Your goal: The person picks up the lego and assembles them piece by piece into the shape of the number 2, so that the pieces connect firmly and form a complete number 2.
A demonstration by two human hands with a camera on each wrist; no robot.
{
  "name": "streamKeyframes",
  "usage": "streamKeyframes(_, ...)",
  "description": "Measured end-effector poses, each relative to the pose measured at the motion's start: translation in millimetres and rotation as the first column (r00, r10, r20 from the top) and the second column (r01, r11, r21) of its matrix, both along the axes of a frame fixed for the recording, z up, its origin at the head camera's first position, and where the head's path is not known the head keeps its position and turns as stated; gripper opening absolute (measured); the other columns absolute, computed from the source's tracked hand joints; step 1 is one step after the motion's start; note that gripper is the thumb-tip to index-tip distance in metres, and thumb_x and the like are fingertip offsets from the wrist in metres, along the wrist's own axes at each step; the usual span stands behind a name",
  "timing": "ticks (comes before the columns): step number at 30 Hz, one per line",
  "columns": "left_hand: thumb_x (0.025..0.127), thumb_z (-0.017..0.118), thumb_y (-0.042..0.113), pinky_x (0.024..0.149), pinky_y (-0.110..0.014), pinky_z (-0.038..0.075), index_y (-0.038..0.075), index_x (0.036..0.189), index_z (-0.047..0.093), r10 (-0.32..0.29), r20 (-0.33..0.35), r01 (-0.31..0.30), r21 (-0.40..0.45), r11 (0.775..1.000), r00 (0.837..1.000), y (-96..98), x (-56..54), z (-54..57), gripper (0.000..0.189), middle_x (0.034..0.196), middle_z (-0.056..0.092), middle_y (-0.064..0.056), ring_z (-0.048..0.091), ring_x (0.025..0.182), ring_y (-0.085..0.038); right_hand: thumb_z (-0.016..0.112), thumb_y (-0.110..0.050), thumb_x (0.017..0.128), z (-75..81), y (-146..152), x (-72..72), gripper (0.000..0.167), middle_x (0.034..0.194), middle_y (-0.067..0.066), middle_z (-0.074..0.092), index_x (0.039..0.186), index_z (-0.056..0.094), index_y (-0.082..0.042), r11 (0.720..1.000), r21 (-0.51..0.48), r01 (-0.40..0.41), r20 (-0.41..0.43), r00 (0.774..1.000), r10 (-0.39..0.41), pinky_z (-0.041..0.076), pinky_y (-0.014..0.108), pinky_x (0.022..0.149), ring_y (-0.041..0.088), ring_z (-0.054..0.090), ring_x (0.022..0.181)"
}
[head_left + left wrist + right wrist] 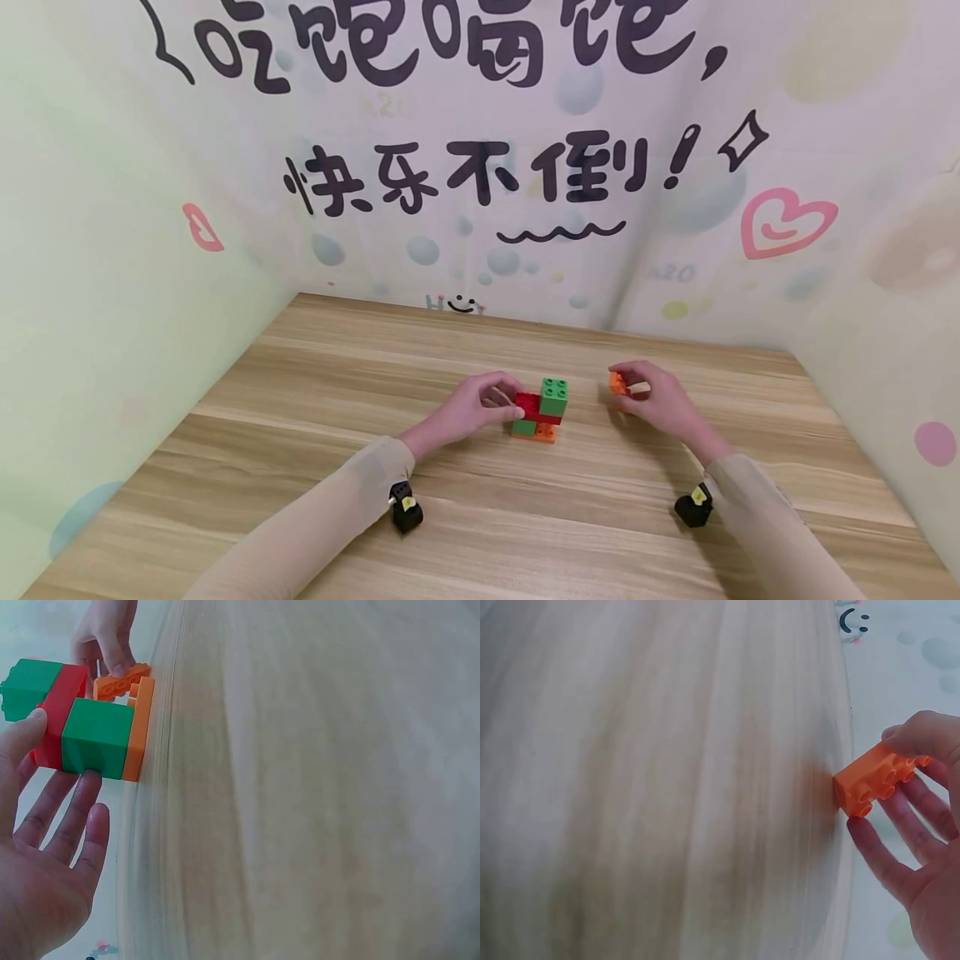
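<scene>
A small stack of toy building bricks stands on the wooden table. Its orange base carries a lower green brick, then a red brick, with an upper green brick on top at the right end. My left hand grips the stack from the left, thumb on the red brick, other fingers partly hidden behind it. To the right and apart from the stack, my right hand pinches a loose orange brick between thumb and fingers. That brick is tilted, studs toward the palm in the right wrist view.
The wood-grain table meets a printed cloth backdrop behind the bricks, and pale walls rise at both sides. Black wrist devices sit below each cuff, one on the left, another on the right.
</scene>
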State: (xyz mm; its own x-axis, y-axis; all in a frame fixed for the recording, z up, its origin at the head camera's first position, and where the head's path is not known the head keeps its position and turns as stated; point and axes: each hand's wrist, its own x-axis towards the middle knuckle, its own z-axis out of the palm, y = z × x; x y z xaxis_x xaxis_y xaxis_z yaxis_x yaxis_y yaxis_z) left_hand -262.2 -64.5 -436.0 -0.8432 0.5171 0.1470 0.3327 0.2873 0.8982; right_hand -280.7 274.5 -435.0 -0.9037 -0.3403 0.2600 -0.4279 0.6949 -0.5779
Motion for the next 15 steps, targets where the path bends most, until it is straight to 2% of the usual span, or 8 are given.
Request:
streamKeyframes(6,0.089,0.074,0.019,0.082,-0.026,0.054,0.015,0.115,0.067,-0.003,-0.005,0.003,0.002,1.000,1.000,0.7,0.2,0.8,0.026,0.110,0.071,-0.006,0.066,0.094,-0.016,0.073,-0.001,0.085,-0.6,-0.5,-0.1,0.046,0.116,0.018,0.067,0.128,0.060,-0.003,1.000,0.016,-0.013,-0.013,1.000,0.014,0.060,0.043,0.081,0.033,0.066,0.102)
streamKeyframes(15,0.090,0.073,0.019,0.082,-0.026,0.054,0.014,0.116,0.067,-0.014,-0.004,0.014,0.009,1.000,1.000,-0.3,-0.1,-0.5,0.027,0.111,0.070,-0.008,0.065,0.094,-0.016,0.074,0.002,0.083,-3.6,0.5,-0.2,0.048,0.112,0.016,0.068,0.128,0.059,-0.003,1.000,0.012,-0.009,-0.032,0.999,0.010,0.060,0.038,0.078,0.029,0.063,0.099)
